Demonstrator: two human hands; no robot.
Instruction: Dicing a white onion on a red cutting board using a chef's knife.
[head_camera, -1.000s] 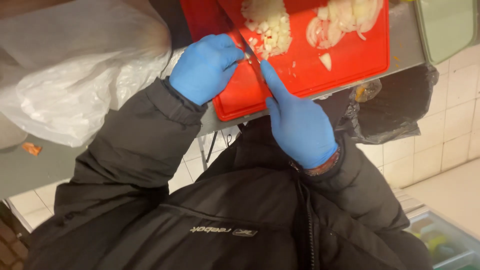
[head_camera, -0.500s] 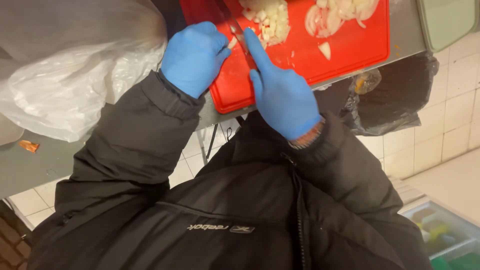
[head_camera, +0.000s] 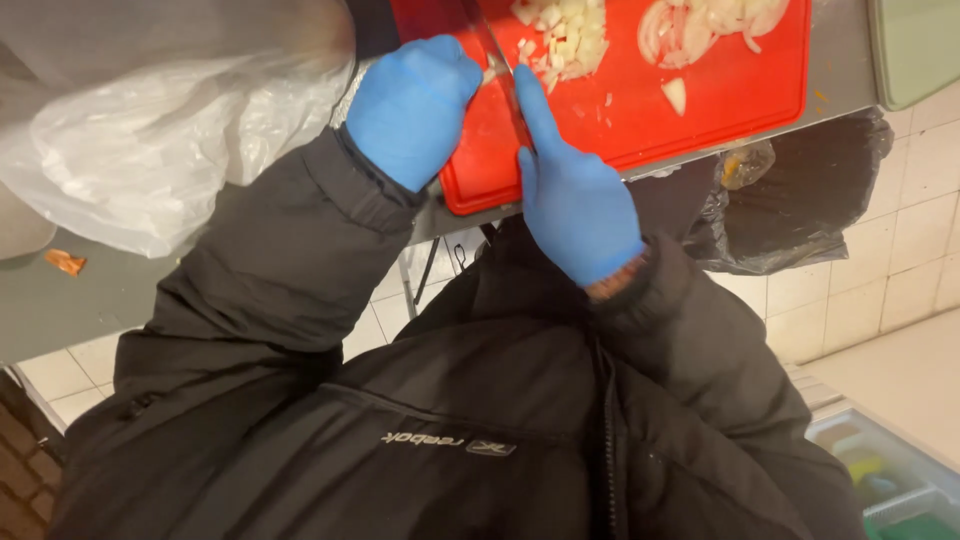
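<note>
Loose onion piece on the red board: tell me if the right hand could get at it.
Probably yes. The onion piece lies alone on the board, nothing between it and the right hand, though that hand holds a knife.

one red cutting board (head_camera: 640, 110), two gloved hands (head_camera: 575, 200)

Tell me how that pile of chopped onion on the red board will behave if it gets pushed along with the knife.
The chopped onion lies as many small loose bits on the red board, so it would probably scatter rather than move as one. The pieces look light and moist, so some may cling to the knife.
</note>
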